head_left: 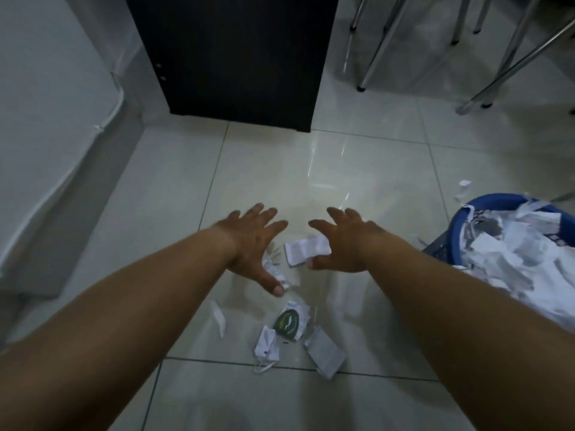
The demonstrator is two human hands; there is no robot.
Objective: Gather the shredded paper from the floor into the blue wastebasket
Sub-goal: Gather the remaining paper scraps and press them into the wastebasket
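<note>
Shredded paper (306,251) lies between left hand (253,244) and right hand (343,244).

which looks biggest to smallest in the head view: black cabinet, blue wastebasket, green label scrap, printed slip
black cabinet
blue wastebasket, partly cropped
printed slip and green label scrap: too alike to rank

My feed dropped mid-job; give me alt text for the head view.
Left hand and right hand, fingers spread, hover over white torn paper scraps on the pale tiled floor, gripping nothing. A blue plastic wastebasket, heaped with shredded paper, stands at right; a black cabinet ahead.
</note>
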